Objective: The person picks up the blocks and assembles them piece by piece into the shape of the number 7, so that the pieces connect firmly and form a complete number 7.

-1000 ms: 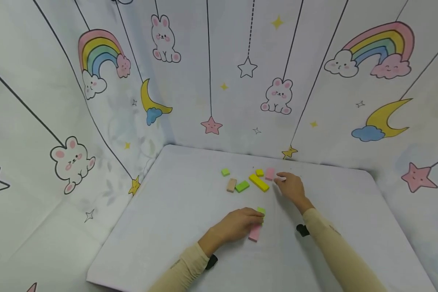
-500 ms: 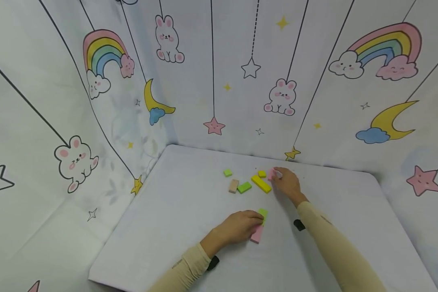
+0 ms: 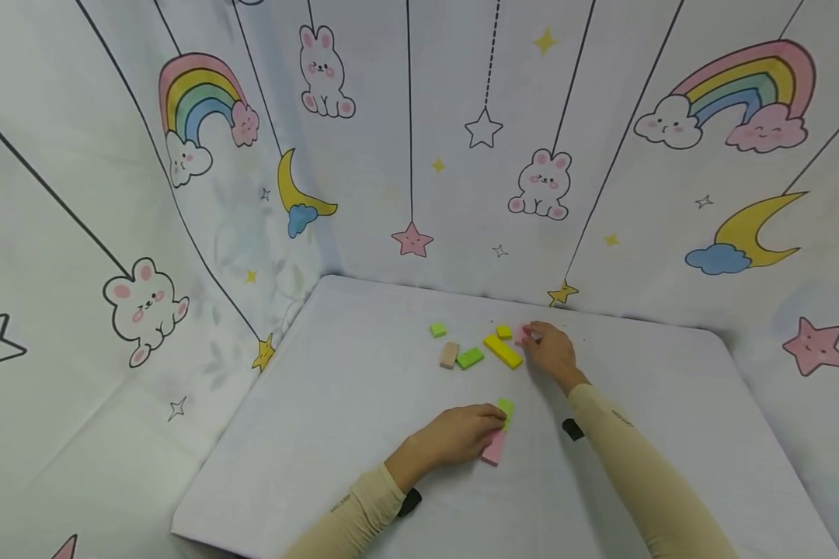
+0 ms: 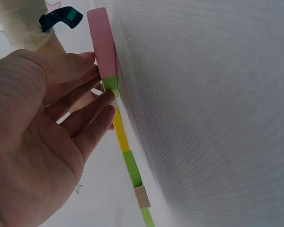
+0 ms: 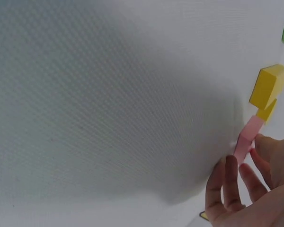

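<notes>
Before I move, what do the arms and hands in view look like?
The left sleeve and right sleeve are beige, each with small dark lettering, too small to read. A dark piece shows at each wrist. The left hand and right hand are ungloved.

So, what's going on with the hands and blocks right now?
Left hand touching near pink block and light-green block. Right hand pinching far pink block. Small yellow block close by, nothing visibly blocking.
</notes>
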`<state>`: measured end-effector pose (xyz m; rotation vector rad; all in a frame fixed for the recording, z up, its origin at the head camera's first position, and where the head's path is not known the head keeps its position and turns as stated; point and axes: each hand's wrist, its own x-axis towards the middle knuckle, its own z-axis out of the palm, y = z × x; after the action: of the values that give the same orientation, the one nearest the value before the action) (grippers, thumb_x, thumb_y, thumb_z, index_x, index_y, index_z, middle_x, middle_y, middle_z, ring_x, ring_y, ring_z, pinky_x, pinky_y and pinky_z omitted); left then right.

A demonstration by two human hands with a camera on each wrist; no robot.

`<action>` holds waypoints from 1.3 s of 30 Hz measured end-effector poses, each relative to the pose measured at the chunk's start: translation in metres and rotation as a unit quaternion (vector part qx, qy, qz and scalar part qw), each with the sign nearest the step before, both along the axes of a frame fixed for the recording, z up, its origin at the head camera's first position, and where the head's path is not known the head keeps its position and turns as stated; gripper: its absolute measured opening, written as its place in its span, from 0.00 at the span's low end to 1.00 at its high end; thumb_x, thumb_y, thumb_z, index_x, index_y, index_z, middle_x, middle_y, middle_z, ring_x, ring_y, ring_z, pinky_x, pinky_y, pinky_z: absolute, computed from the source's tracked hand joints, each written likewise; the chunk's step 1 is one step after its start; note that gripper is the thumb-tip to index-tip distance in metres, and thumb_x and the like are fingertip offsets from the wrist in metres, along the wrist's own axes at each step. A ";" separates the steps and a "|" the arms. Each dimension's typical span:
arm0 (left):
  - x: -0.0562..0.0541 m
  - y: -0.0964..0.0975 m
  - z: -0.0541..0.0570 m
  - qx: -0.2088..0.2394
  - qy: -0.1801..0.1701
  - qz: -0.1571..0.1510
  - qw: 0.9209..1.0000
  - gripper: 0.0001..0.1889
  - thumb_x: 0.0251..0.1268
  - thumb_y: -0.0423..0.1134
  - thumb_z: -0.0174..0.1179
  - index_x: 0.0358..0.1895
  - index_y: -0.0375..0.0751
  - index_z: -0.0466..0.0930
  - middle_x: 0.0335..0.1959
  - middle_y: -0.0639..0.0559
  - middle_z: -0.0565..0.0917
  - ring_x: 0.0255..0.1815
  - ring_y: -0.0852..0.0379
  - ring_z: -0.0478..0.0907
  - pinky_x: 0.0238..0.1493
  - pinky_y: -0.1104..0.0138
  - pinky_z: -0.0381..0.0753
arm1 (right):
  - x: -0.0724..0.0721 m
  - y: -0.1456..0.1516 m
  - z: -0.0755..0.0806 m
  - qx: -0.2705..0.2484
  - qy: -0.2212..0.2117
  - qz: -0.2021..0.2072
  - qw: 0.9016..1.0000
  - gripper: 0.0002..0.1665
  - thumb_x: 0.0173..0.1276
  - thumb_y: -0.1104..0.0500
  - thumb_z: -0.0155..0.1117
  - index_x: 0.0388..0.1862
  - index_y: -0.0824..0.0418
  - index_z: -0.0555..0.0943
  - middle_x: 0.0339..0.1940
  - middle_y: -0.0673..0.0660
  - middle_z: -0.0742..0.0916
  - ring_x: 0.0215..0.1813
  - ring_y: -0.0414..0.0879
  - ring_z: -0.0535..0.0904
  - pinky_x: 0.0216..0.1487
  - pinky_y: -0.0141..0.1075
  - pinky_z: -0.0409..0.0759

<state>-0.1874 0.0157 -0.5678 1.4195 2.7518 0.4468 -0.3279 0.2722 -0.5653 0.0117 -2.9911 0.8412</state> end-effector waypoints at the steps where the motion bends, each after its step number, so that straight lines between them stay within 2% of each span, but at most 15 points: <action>1: 0.000 0.000 0.001 0.001 -0.002 0.000 1.000 0.19 0.79 0.40 0.60 0.68 0.44 0.81 0.70 0.58 0.78 0.71 0.64 0.74 0.70 0.72 0.71 | 0.000 0.000 0.000 0.001 0.001 0.000 1.000 0.23 0.81 0.55 0.58 0.69 0.64 0.80 0.74 0.66 0.77 0.61 0.62 0.80 0.62 0.58 0.78; 10: 0.000 0.000 0.002 0.002 -0.014 0.002 1.000 0.19 0.77 0.40 0.62 0.67 0.44 0.82 0.70 0.57 0.78 0.69 0.64 0.75 0.67 0.73 0.74 | 0.001 0.000 0.002 -0.004 0.001 -0.001 1.000 0.23 0.81 0.55 0.58 0.69 0.64 0.79 0.71 0.66 0.80 0.59 0.62 0.81 0.59 0.57 0.80; 16: 0.000 0.000 0.000 0.004 -0.014 0.001 1.000 0.19 0.78 0.39 0.61 0.67 0.42 0.82 0.69 0.56 0.78 0.70 0.63 0.74 0.69 0.72 0.72 | 0.001 0.002 -0.001 -0.003 0.006 -0.005 1.000 0.23 0.81 0.55 0.59 0.69 0.63 0.80 0.68 0.67 0.81 0.58 0.62 0.81 0.57 0.57 0.80; 22: 0.000 0.001 -0.001 0.000 -0.001 0.007 1.000 0.17 0.78 0.40 0.61 0.65 0.44 0.84 0.66 0.56 0.79 0.68 0.62 0.75 0.68 0.72 0.73 | 0.003 0.006 -0.001 0.002 0.013 -0.001 1.000 0.23 0.81 0.54 0.59 0.68 0.63 0.80 0.67 0.67 0.82 0.57 0.62 0.82 0.56 0.57 0.80; 27: 0.000 0.002 0.000 0.006 0.012 0.010 1.000 0.16 0.77 0.41 0.62 0.63 0.44 0.86 0.63 0.55 0.80 0.64 0.61 0.77 0.64 0.73 0.75 | 0.006 0.009 0.001 -0.002 0.015 -0.006 1.000 0.22 0.79 0.53 0.62 0.65 0.63 0.82 0.62 0.67 0.85 0.56 0.61 0.84 0.54 0.56 0.81; 39: 0.001 0.002 0.003 0.013 0.023 0.014 1.000 0.15 0.75 0.41 0.64 0.59 0.44 0.88 0.58 0.55 0.82 0.60 0.61 0.79 0.61 0.74 0.76 | 0.012 0.015 -0.001 -0.003 -0.019 -0.027 0.999 0.23 0.79 0.51 0.62 0.66 0.61 0.82 0.64 0.66 0.84 0.57 0.61 0.83 0.57 0.56 0.80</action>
<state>-0.1860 0.0177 -0.5653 1.4159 2.8152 0.4576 -0.3161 0.2869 -0.5663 -0.0857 -3.0086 0.8553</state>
